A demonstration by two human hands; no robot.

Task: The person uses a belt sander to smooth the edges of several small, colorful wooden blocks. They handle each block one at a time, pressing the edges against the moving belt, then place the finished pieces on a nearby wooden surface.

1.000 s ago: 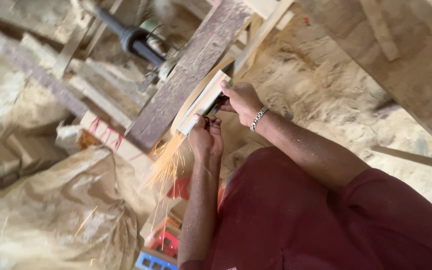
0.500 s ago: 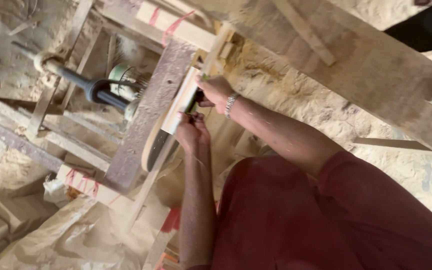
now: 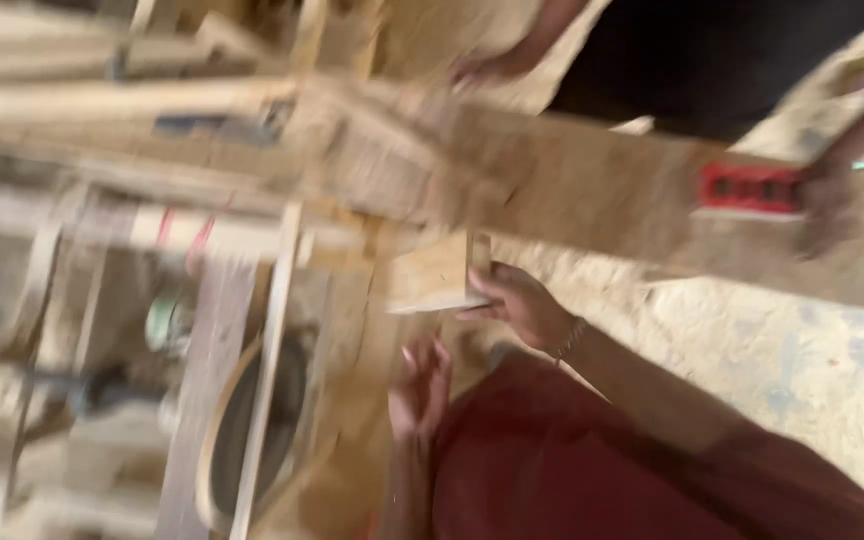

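Four hands show in this blurred view. Two belong to the person wearing the camera: one right hand (image 3: 517, 300), closed on one small flat wooden piece (image 3: 437, 275), and one left hand (image 3: 420, 385), fingers loose and holding nothing. Two more belong to one other person in dark clothing: one hand (image 3: 487, 65) at the top edge and one hand (image 3: 827, 205) on one red tool (image 3: 747, 188). One long wide wooden plank (image 3: 572, 185) crosses the frame. One bracelet (image 3: 567, 340) sits on the right wrist. One round saw blade (image 3: 252, 430) shows at lower left. The thinner wooden slats at left are too smeared to count.
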